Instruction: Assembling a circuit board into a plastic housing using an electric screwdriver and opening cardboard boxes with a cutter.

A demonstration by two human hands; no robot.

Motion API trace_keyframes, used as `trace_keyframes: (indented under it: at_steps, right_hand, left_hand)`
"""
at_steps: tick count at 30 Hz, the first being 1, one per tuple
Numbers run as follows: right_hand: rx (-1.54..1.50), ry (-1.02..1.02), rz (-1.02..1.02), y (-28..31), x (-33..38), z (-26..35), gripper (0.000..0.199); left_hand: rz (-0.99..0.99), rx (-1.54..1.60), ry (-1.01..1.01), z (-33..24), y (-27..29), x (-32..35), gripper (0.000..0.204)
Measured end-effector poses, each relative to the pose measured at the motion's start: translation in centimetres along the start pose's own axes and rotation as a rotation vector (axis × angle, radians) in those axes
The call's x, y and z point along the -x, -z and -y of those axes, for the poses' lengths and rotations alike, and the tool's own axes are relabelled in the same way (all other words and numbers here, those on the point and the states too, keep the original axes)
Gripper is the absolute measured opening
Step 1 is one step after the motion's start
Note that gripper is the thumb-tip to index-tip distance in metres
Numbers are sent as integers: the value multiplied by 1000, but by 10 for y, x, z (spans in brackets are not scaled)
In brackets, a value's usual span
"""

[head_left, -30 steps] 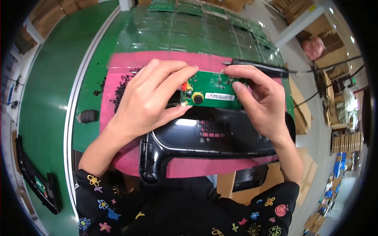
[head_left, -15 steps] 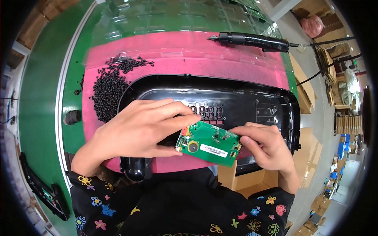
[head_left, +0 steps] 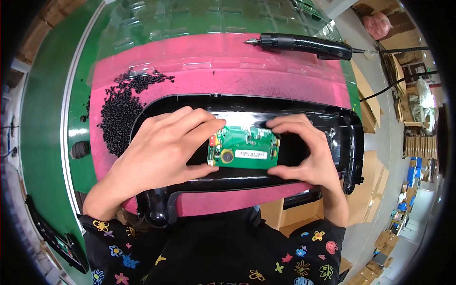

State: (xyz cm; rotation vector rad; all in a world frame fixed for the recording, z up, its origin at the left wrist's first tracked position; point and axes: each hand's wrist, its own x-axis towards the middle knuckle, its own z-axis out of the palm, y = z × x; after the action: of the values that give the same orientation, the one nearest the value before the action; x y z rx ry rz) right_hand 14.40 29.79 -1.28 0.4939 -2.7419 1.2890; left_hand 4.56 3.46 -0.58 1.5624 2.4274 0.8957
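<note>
Frame centre: left hand (head_left: 159,149) and right hand (head_left: 306,154) each pinch an end of the green board (head_left: 243,153), held flat over the black housing (head_left: 351,142). Judged step: seating the board; next it likely needs aligning and pressing down. Behind, on the pink mat (head_left: 228,71): granules (head_left: 121,111) upper left, driver (head_left: 304,45) at top.

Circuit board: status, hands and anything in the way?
Left hand and right hand both grip the green circuit board, flat over the black plastic housing. Pile of black screws off left, electric screwdriver beyond; neither obstructs.
</note>
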Motion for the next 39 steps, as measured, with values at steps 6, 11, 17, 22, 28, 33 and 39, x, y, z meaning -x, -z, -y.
trace_keyframes:
  at_steps: [6,11,17,22,28,33,39]
  right_hand:
    - [50,-65,-30,-7,-2,-5,58]
    - [101,-49,-6,-6,-3,-5,60]
    - [110,-54,5,-7,-4,-5,60]
    - [113,-49,5,-8,-4,-3,60]
    - [132,-44,18,-9,-6,-2,60]
    - [157,-57,26,-9,-7,2,59]
    - [177,-87,34,-10,-8,5,57]
  left_hand:
    - [98,-71,90,0,-1,-3,64]
    - [152,-66,119,0,-1,-5,63]
    - [164,-89,126,0,0,-5,63]
    - [151,-75,116,1,-1,-3,63]
    - [133,-71,102,3,-1,-1,63]
    - [110,-81,87,4,-2,0,63]
    - [95,-85,80,6,-2,4,62]
